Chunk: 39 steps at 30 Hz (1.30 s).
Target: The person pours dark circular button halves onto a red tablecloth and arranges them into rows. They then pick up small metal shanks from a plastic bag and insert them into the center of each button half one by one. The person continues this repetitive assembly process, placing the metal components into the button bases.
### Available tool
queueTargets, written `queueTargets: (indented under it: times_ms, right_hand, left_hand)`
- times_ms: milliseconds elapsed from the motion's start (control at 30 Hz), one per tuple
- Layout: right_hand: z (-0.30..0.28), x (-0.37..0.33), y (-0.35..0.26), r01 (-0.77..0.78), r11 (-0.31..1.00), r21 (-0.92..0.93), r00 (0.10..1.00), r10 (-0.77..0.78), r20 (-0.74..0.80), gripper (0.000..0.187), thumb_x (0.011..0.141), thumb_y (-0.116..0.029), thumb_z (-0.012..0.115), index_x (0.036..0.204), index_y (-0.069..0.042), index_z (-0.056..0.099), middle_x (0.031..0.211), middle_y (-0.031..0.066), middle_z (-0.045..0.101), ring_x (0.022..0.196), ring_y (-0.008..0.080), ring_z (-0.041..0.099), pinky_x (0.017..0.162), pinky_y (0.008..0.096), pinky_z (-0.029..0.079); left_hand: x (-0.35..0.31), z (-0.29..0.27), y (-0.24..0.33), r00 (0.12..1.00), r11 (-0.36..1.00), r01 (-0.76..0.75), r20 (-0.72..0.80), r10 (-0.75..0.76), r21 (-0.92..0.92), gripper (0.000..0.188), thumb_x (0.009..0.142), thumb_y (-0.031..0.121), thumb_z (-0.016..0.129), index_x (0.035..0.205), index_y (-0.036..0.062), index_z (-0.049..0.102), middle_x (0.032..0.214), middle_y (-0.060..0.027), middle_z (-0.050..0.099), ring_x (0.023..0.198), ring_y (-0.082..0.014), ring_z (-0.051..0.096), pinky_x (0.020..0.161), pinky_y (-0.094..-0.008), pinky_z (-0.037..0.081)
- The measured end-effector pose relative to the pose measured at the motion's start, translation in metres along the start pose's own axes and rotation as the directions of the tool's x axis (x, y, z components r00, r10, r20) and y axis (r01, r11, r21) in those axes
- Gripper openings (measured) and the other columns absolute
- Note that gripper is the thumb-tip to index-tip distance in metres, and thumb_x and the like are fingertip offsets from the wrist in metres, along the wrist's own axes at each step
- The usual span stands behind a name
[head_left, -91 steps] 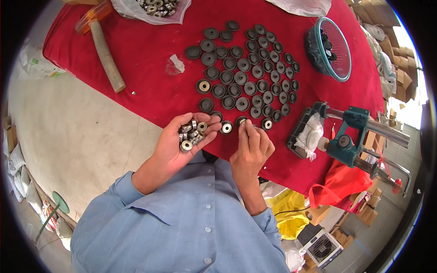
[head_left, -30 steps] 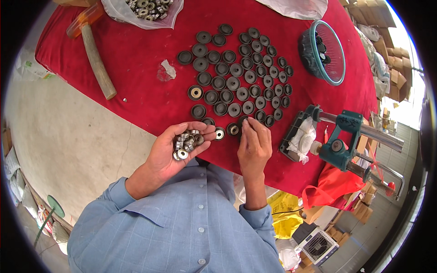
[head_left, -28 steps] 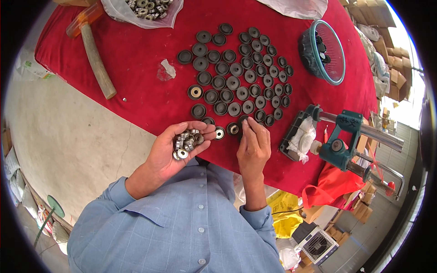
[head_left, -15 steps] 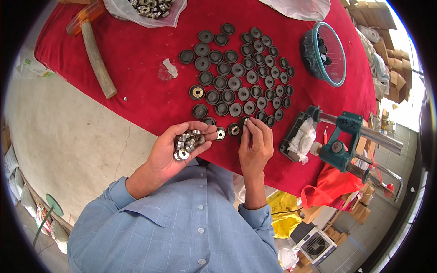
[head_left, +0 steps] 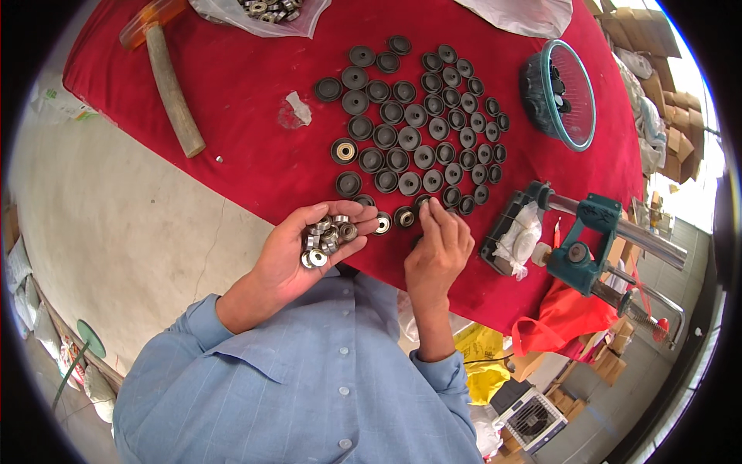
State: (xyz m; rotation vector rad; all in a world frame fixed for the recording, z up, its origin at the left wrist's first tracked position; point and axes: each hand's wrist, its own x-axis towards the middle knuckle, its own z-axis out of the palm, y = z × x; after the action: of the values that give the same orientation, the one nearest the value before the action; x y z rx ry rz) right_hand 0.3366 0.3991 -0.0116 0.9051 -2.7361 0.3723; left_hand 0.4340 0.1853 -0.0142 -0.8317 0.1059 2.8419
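My left hand (head_left: 282, 259) is palm up with the fingers curled round a small pile of shiny ball bearings (head_left: 328, 236). My right hand (head_left: 439, 247) has its fingertips together on a ball bearing (head_left: 424, 200) at a black round cap near the table's front edge; the fingers partly hide both. To the left of those fingertips, a black cap (head_left: 403, 217) has a bearing seated in it, and another bearing (head_left: 382, 223) shows beside my left fingertips. Farther left, one more cap (head_left: 344, 151) carries a bearing. Many black round caps (head_left: 409, 139) lie in loose rows beyond my hands.
A teal bench press (head_left: 581, 240) stands at the right, a white plastic-wrapped bundle (head_left: 519, 240) on its base. Behind it is a clear teal basket (head_left: 558, 93) with black parts. A wooden-handled mallet (head_left: 171, 89) lies at left; a bag of bearings (head_left: 270, 14) sits at the far edge.
The whole scene has slid slightly right in the view. My right fingertips remain at the same cap, with the hand turned a little. My left hand still cups the bearings.
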Motion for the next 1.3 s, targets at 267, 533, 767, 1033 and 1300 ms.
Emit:
queueTargets:
  times_ms: [267,533,767,1033,1300]
  right_hand:
    - [-0.022,0.01,-0.046,-0.005,0.869,0.495,0.998,-0.025,0.053,0.044,0.083,-0.004,0.083,0.127,-0.007,0.076,0.121,0.0095,0.073,0.103,0.0284,0.069,0.09,0.041,0.052]
    - [-0.005,0.011,-0.058,0.045,0.825,0.564,0.995,-0.086,0.047,0.034,0.08,-0.002,0.084,0.112,-0.008,0.074,0.117,0.0078,0.072,0.101,0.0278,0.069,0.087,0.04,0.053]
    - [0.015,0.042,-0.009,-0.099,0.882,0.46,0.984,0.155,-0.085,0.03,0.085,0.001,0.083,0.112,-0.006,0.073,0.113,0.0095,0.072,0.103,0.0293,0.07,0.09,0.0417,0.055]
    - [0.021,0.036,-0.009,0.042,0.963,0.265,0.996,-0.017,-0.093,0.029,0.089,-0.001,0.08,0.118,-0.004,0.075,0.115,0.0088,0.072,0.101,0.0286,0.069,0.091,0.042,0.052]
    - [0.023,0.038,-0.008,-0.02,0.95,0.311,0.995,0.05,-0.09,0.027,0.09,-0.002,0.08,0.116,-0.004,0.075,0.116,0.0091,0.073,0.104,0.0289,0.07,0.092,0.0428,0.052]
  left_hand:
    - [0.001,0.0,-0.001,0.999,1.0,-0.008,0.036,0.008,0.012,0.049,0.112,0.026,0.043,0.144,-0.0081,0.059,0.152,-0.0264,0.06,0.144,-0.0363,0.058,0.12,-0.0482,0.051]
    - [0.002,-0.003,-0.002,0.999,0.999,-0.013,0.037,0.012,0.029,0.05,0.112,0.025,0.044,0.148,-0.0073,0.056,0.153,-0.0258,0.059,0.142,-0.0346,0.059,0.12,-0.048,0.05]
    - [0.001,0.001,0.003,0.999,0.999,0.033,0.004,-0.033,0.022,0.052,0.112,0.024,0.044,0.152,-0.0082,0.051,0.155,-0.0278,0.056,0.146,-0.039,0.056,0.123,-0.0479,0.048]
    - [0.004,-0.003,0.001,1.0,0.999,0.027,0.013,-0.028,0.035,0.052,0.113,0.025,0.045,0.151,-0.0087,0.053,0.152,-0.0276,0.059,0.144,-0.0387,0.058,0.12,-0.0477,0.05]
    - [0.003,-0.003,0.001,1.0,0.999,0.013,0.026,-0.013,0.029,0.05,0.112,0.024,0.044,0.147,-0.0089,0.056,0.151,-0.029,0.06,0.144,-0.0394,0.058,0.121,-0.0481,0.051]
